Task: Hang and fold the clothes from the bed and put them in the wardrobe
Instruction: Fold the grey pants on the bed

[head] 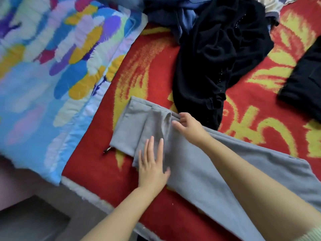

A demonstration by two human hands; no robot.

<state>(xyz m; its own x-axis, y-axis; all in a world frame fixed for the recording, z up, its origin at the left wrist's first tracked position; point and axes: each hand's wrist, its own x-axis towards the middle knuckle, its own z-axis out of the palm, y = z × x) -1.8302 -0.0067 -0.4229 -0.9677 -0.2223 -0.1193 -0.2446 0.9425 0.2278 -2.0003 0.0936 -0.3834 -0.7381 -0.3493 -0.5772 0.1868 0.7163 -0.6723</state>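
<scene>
On the red blanket (156, 54), your flat left hand (152, 164) pins the grey trousers (199, 164) while your right hand (188, 125) pinches the far fold edge to square it

2 bare forearms and hands, a ribbed pale-green sleeve cuff (312, 233) at the right arm's edge
</scene>
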